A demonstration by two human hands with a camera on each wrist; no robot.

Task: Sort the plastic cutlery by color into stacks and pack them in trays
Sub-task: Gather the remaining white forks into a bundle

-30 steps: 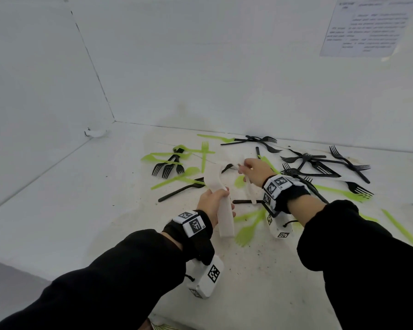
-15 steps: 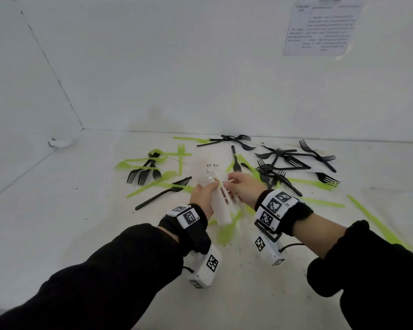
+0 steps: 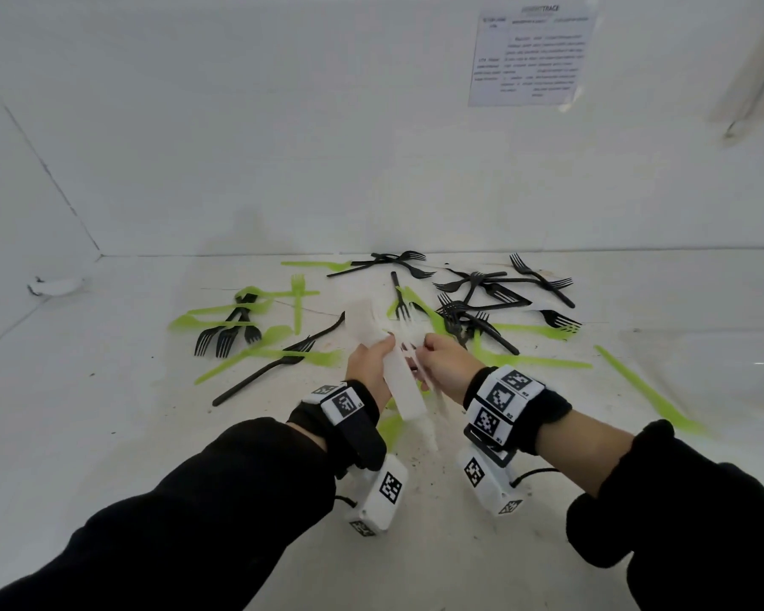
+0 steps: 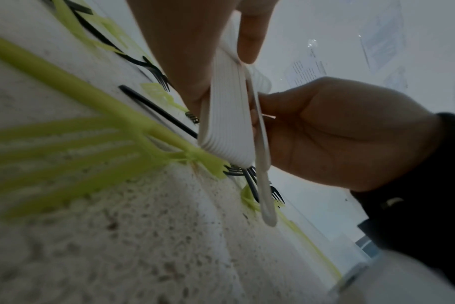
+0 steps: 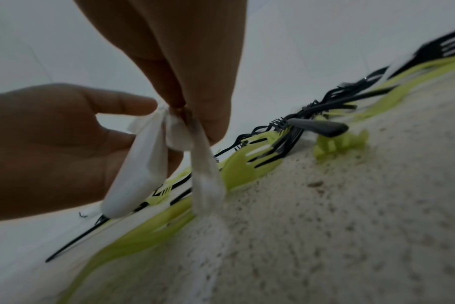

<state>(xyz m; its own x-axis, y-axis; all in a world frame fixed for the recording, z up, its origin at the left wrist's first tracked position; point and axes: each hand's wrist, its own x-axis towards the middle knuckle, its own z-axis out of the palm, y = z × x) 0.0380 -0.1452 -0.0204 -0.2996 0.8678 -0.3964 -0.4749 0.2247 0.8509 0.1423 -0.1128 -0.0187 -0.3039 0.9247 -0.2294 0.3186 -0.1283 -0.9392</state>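
My left hand [image 3: 367,363] grips a thick stack of white forks [image 3: 404,390] just above the table, handles pointing toward me. Held against the stack's right side is a single white fork [image 4: 262,174], which my right hand [image 3: 442,363] pinches near the head. In the left wrist view the stack [image 4: 226,123] shows its layered edges with the right hand [image 4: 338,133] beside it. The right wrist view shows the single white fork [image 5: 205,181] hanging from the fingertips next to the stack [image 5: 140,174]. Black forks [image 3: 473,297] and green forks [image 3: 256,302] lie scattered behind the hands.
White walls close the table at the back and left. A printed sheet [image 3: 530,55] hangs on the back wall. A long green knife [image 3: 645,390] lies at the right, a white scrap [image 3: 58,286] at the far left edge. The speckled tabletop [image 3: 437,544] near me is bare.
My right hand lifted a white fork from the pile and brought it left against the stack. The left hand raised the stack slightly toward it.
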